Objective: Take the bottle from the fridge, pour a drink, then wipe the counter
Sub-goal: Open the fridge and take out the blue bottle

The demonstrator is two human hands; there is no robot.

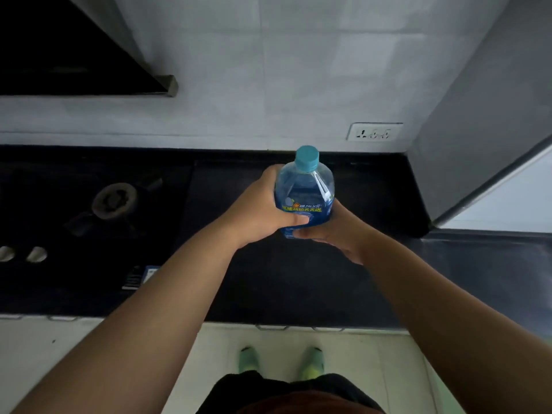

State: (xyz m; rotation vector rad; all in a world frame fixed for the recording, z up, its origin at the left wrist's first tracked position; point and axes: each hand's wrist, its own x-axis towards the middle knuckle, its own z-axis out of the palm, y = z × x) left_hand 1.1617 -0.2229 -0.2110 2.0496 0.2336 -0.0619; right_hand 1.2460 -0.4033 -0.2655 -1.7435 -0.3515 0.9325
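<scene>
Currently both hands are clamped on the blue drink bottle [304,194], held upright over the dark counter [298,279], roughly frame centre. Left hand [263,204] wraps the body from 9 o'clock, thumb across the label's near face. Right hand [334,231] cups it lower, from 4–5 o'clock, fingers curled round the bottom part near the base. Whether the base touches the counter or hangs just above it: can't tell, hands hide it.

Key relation: the bottle's long axis runs near-vertical, leaning slightly away toward 12 o'clock, so the teal cap [307,158] sits at the 12 o'clock end, past both hands and still screwed on. Neither hand touches the cap. Left hand sits higher on the body, so it's nearer the cap; right hand is at the far end of the axis from it.

My read: the bottle is out of the fridge [478,144], which stands at 2 o'clock, and uncapping comes next. One hand must let go and reach up along the axis to 12.

No cup or cloth in view. Gas burner [115,201] sits at 9 o'clock, well apart.
</scene>
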